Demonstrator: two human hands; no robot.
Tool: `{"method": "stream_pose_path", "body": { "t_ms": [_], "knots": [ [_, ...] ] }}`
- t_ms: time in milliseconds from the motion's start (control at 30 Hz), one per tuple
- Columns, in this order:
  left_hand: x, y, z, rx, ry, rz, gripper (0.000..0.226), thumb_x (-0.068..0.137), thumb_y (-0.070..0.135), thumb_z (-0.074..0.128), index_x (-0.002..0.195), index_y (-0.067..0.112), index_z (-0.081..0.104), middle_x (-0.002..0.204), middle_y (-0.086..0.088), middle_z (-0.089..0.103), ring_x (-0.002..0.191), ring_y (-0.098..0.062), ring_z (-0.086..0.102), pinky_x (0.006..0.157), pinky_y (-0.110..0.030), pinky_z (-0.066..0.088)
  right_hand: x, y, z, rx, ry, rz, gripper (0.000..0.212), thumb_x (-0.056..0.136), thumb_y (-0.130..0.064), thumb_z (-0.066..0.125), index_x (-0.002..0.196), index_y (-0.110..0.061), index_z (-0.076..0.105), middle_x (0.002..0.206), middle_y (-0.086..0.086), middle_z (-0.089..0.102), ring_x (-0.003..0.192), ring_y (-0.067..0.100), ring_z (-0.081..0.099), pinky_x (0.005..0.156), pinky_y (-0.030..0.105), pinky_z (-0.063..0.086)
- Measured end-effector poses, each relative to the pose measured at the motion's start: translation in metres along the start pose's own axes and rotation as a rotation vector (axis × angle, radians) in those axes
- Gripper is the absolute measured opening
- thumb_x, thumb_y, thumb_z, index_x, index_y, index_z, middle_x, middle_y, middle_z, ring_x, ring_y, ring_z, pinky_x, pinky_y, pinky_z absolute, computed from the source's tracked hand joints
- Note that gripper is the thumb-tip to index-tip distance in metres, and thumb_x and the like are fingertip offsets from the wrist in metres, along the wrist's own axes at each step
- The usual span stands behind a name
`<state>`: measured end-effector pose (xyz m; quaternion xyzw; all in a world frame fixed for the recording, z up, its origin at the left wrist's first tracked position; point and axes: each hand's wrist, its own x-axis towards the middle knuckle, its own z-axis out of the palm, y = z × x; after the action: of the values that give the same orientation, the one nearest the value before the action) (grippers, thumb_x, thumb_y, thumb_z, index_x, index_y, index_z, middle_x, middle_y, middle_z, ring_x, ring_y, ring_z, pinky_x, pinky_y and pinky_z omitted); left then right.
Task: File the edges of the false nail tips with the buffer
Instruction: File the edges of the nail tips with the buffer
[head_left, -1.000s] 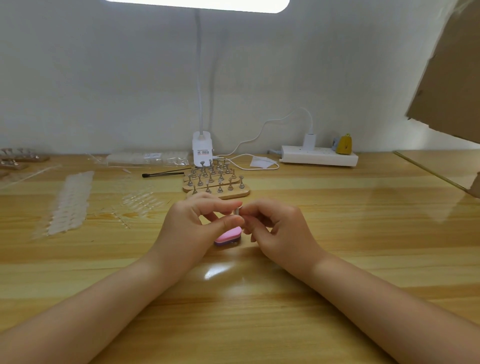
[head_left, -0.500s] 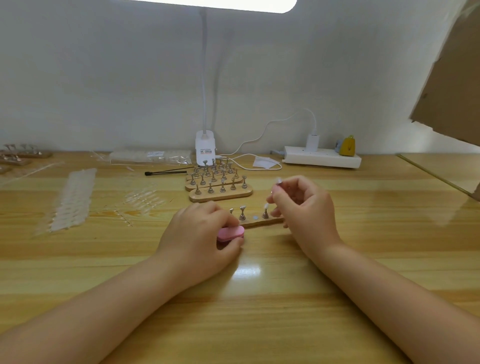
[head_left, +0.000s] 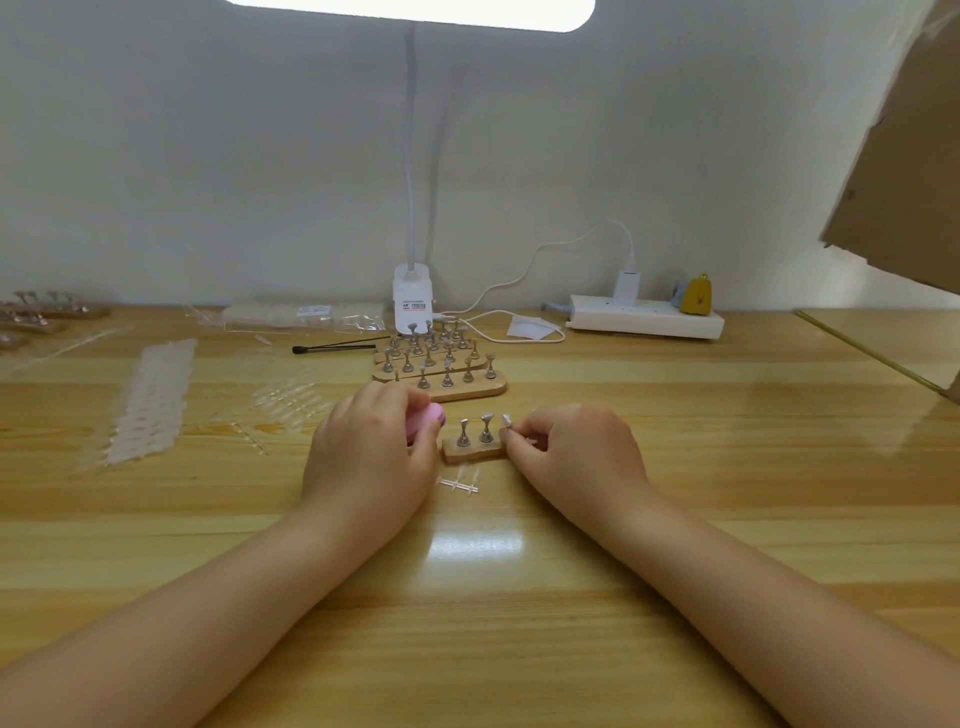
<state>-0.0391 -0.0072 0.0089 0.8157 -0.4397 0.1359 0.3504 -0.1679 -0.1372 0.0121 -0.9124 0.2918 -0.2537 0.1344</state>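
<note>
A: What does each hand hold now?

B: The left hand (head_left: 363, 457) has its fingers curled round 1 pink buffer (head_left: 426, 418); the pink end shows between thumb & forefinger. The right hand (head_left: 576, 457) pinches, with thumb & forefinger tips together, 1 small pale nail tip (head_left: 506, 420) at the top of a metal peg.

A: Where is that peg?

B: On the small wooden stand (head_left: 472, 451), which lies on the worktop (head_left: 727, 467) between the 2 hands, touching the right fingers. I count 3 pegs in view on it: 2 free ones just left of the right fingertips, and the 3rd under the pinched tip. The rest of the stand is hidden behind the right hand.

A: Other nail tips?

B: 1 clear strip of loose tips (head_left: 460, 482) lies just below the stand, nearer to the person, approx. between both wrists. Far left of the left hand lie long rows of tips (head_left: 150, 400); too many & too blurred to count.

A: And behind the fingers?

B: A group of wooden stands with pegs (head_left: 441, 364), 3 or 4 rows, I cannot tell exactly. Behind it 1 white lamp base (head_left: 413, 304) and 1 power strip (head_left: 644, 317).
</note>
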Motion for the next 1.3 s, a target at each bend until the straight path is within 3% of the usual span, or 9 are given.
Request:
{"method": "stream_pose_path", "body": {
  "t_ms": [133, 300, 433, 533, 667, 800, 1133, 1300],
  "knots": [
    [0.002, -0.006, 0.001, 0.069, -0.016, -0.041, 0.024, 0.096, 0.038, 0.049, 0.113, 0.024, 0.059, 0.104, 0.006, 0.058, 0.097, -0.018, 0.051, 0.085, -0.034, 0.041, -0.002, -0.001, -0.002, -0.108, -0.001, -0.011, 0.032, 0.093, -0.045, 0.050, 0.092, -0.024, 0.074, 0.080, -0.004, 0.069, 0.077, 0.018, 0.062, 0.063, 0.031, 0.051],
    [0.003, -0.009, 0.001, 0.131, -0.069, -0.078, 0.022, 0.095, 0.035, 0.050, 0.114, 0.025, 0.057, 0.112, 0.003, 0.056, 0.105, -0.020, 0.048, 0.089, -0.033, 0.036, -0.006, -0.002, -0.003, -0.052, 0.144, -0.090, 0.026, 0.091, -0.044, 0.056, 0.097, -0.022, 0.068, 0.071, -0.004, 0.065, 0.067, 0.018, 0.060, 0.058, 0.031, 0.048],
    [0.001, -0.003, 0.001, 0.108, -0.054, 0.017, 0.022, 0.091, 0.029, 0.054, 0.113, 0.027, 0.059, 0.113, 0.006, 0.056, 0.108, -0.018, 0.046, 0.089, -0.030, 0.030, -0.005, -0.003, -0.002, -0.021, 0.103, -0.129, 0.027, 0.093, -0.041, 0.056, 0.114, -0.030, 0.069, 0.087, -0.002, 0.072, 0.082, 0.020, 0.065, 0.069, 0.033, 0.050],
    [-0.001, 0.001, 0.002, 0.115, -0.058, 0.115, 0.020, 0.091, 0.030, 0.057, 0.109, 0.026, 0.065, 0.110, 0.009, 0.061, 0.108, -0.018, 0.047, 0.089, -0.030, 0.027, -0.003, -0.001, -0.002, -0.031, 0.111, -0.151, 0.024, 0.095, -0.038, 0.055, 0.109, -0.027, 0.072, 0.090, 0.000, 0.073, 0.085, 0.023, 0.066, 0.070, 0.035, 0.051],
    [-0.003, 0.002, 0.002, 0.147, -0.091, 0.198, 0.018, 0.091, 0.032, 0.059, 0.100, 0.026, 0.073, 0.104, 0.013, 0.067, 0.104, -0.019, 0.050, 0.089, -0.033, 0.030, -0.001, -0.003, 0.000, -0.093, 0.129, -0.217, 0.023, 0.095, -0.031, 0.055, 0.087, -0.018, 0.073, 0.073, 0.002, 0.069, 0.069, 0.024, 0.062, 0.057, 0.033, 0.046],
    [-0.004, 0.001, 0.002, 0.165, -0.090, 0.228, 0.015, 0.089, 0.030, 0.062, 0.094, 0.025, 0.076, 0.101, 0.013, 0.070, 0.099, -0.021, 0.053, 0.086, -0.034, 0.033, 0.001, -0.002, 0.001, -0.075, 0.161, -0.249, 0.023, 0.093, -0.027, 0.058, 0.078, -0.014, 0.070, 0.067, 0.003, 0.066, 0.062, 0.024, 0.059, 0.052, 0.030, 0.039],
    [-0.005, -0.001, 0.002, 0.192, -0.113, 0.256, 0.017, 0.089, 0.034, 0.061, 0.093, 0.028, 0.076, 0.102, 0.017, 0.068, 0.095, -0.019, 0.053, 0.081, -0.032, 0.034, -0.003, 0.004, 0.001, -0.027, 0.300, -0.234, 0.013, 0.087, -0.016, 0.066, 0.077, -0.010, 0.072, 0.060, 0.006, 0.065, 0.055, 0.029, 0.059, 0.048, 0.034, 0.047],
    [-0.007, 0.000, 0.000, 0.169, -0.114, 0.263, 0.016, 0.089, 0.030, 0.063, 0.095, 0.025, 0.076, 0.102, 0.014, 0.069, 0.095, -0.021, 0.054, 0.082, -0.033, 0.036, -0.002, 0.007, 0.002, -0.082, 0.204, -0.211, 0.021, 0.093, -0.027, 0.058, 0.089, -0.014, 0.073, 0.074, 0.004, 0.070, 0.069, 0.026, 0.063, 0.058, 0.035, 0.049]
  ]
}}
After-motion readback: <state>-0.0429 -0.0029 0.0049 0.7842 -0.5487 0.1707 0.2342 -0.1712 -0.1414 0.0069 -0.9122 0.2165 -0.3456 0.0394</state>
